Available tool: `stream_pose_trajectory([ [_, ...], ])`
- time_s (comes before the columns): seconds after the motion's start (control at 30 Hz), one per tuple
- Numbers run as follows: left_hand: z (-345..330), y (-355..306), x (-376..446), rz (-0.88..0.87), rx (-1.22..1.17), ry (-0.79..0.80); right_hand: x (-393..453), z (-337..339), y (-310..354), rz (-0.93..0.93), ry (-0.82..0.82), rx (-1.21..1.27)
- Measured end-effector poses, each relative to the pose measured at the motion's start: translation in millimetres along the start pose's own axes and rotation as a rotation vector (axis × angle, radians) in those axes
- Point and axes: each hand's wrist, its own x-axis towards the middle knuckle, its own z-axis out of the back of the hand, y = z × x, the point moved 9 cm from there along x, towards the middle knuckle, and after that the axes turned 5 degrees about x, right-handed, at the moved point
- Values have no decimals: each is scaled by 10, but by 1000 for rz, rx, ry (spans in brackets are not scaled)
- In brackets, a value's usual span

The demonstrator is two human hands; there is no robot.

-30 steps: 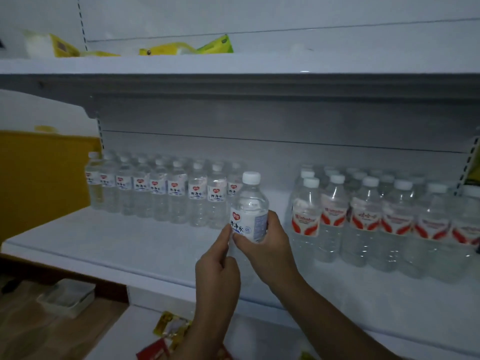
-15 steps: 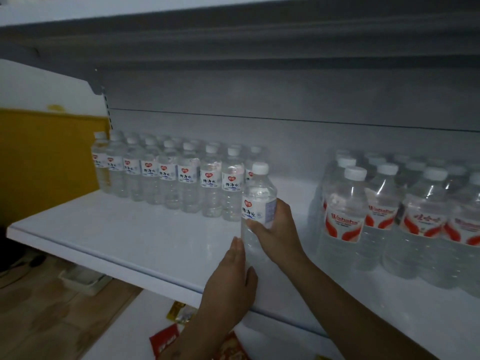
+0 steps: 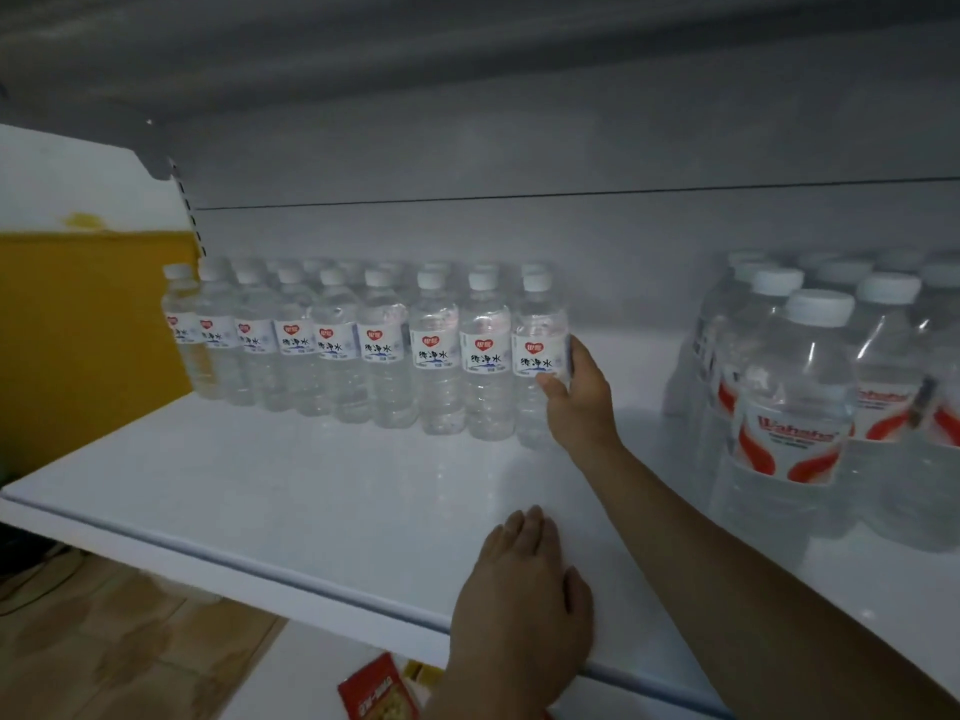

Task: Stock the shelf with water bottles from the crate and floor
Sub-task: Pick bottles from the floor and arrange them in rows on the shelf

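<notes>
Now the small clear plastic water bottle with a white cap and red-heart label [image 3: 537, 356] stands on the white shelf board [image 3: 322, 491] at the right end of the front row of matching bottles [image 3: 332, 350]; a second ago it was held in the air before them. One more bottle looks stocked. The right hand [image 3: 576, 402] grips its right side, thumb on the label. The left hand [image 3: 524, 589] rests flat and empty on the shelf's front edge, well apart from the bottle.
</notes>
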Motion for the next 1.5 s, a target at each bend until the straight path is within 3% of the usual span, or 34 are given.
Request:
stream_pose_trajectory([
  [0.33,50,-21,-43,7,30,-16,-13,-70,-102,-54,-62,20],
  [0.53,52,-37,-67,-2,22,23,-18,-98,-120,-63,-30,-14],
  [0.6,110,-31,-65,-14,-24,-44,-30,-102,-127,-88,-5,-57],
  [0.7,170,-33,-63,-8,-137,6,-105,-108,-94,-141,64,-182],
  [0.8,389,47,-191,62,-305,-132,-364,15,21,-288,64,-245],
  [0.9,560,269,-640,149,-476,-291,-705,3,326,-283,71,-177],
  [1.07,340,869,-1696,314,-615,-358,-1618,-574,908,-109,281,0],
  [1.27,-231,1605,-2810,620,-557,-335,-3095,-1554,1068,57,695,132],
  [1.37,-582,1997,-3306,793,-573,-266,-3674,-2020,744,-14,866,109],
  [1.5,-1031,2426,-3821,950,-554,-196,-4241,-2520,-54,-296,970,48],
])
